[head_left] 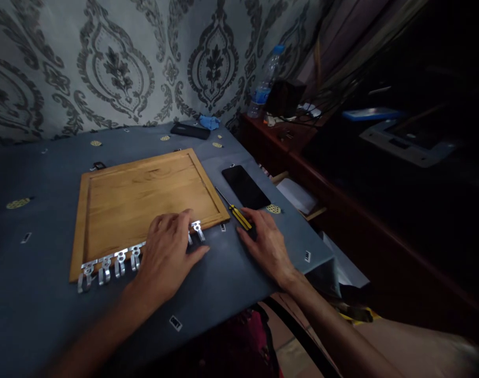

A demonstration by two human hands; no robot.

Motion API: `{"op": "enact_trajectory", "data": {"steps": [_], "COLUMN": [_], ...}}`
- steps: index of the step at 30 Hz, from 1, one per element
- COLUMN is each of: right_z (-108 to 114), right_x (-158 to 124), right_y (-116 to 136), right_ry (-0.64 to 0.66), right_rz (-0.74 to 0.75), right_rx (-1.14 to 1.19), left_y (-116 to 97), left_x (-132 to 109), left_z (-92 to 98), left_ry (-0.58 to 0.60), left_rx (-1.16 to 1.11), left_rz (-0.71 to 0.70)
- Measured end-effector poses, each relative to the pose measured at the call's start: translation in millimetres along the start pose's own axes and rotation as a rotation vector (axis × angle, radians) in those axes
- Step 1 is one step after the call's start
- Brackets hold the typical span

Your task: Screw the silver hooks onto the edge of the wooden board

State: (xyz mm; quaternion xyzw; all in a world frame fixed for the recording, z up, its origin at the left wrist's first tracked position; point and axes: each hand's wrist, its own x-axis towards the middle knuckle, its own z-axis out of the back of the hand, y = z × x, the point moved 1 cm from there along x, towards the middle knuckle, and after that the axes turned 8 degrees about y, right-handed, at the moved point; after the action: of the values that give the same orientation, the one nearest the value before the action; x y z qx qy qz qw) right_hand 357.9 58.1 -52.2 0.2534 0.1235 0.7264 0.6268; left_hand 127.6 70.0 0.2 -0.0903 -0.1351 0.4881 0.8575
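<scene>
A framed wooden panel lies flat on the cloth-covered table. Along its near edge runs a metal rail with several silver hooks. My left hand rests over the middle of this rail, fingers laid on the wood and thumb stretched to the right, hiding some hooks. To the right of the panel is a screwdriver with a yellow and black handle, its tip pointing away from me. The thumb and fingers of my right hand close about the handle's near end, low at the tabletop.
A black phone lies just beyond the screwdriver. At the table's back are a dark case and a crumpled blue item. Right of the table stands a reddish-brown desk with a water bottle, cables and an open drawer.
</scene>
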Motion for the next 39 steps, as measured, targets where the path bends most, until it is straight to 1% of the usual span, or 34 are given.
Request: {"op": "enact_trajectory", "data": {"steps": [5,10,13,17,19,21,24,26,29,34,39], "right_z": [2.7,5.9,9.2,18.7,25.7,33.3,43.3,48.0,50.7,39.6,22.9], "right_x": [1.0,-1.6,-2.7,-0.1,3.3,7.7,14.3,17.9,22.9,34.1,43.6], "right_y": [1.1,-0.2,-0.2,4.5,10.9,20.1,35.9,45.9,57.4,67.0,71.2], "right_ry": [0.009,-0.038,-0.125,-0.323,-0.413,-0.456,-0.401,-0.346,-0.298,-0.252,-0.183], "right_rz": [0.006,-0.061,-0.089,-0.139,-0.117,-0.041,0.090,0.160,0.233,0.285,0.357], "right_rx": [0.016,0.116,0.193,0.375,0.492,0.603,0.694,0.694,0.695,0.724,0.578], "left_y": [-1.4,1.6,2.9,3.8,3.9,3.6,3.0,2.6,2.2,2.7,2.6], "left_x": [5.5,8.1,8.4,8.1,8.0,8.2,8.5,8.6,8.6,9.1,9.2], "left_z": [-3.6,-5.5,-7.4,-9.1,-9.2,-9.0,-8.7,-8.5,-8.5,-9.4,-10.5], "left_ry": [0.026,0.039,0.030,0.018,0.014,0.018,0.025,0.027,0.029,0.023,0.026], "left_rx": [0.023,-0.015,-0.026,-0.053,-0.061,-0.061,-0.061,-0.067,-0.073,-0.094,-0.102], "left_rz": [0.028,0.023,0.022,0.025,0.027,0.030,0.038,0.043,0.056,0.089,0.089]}}
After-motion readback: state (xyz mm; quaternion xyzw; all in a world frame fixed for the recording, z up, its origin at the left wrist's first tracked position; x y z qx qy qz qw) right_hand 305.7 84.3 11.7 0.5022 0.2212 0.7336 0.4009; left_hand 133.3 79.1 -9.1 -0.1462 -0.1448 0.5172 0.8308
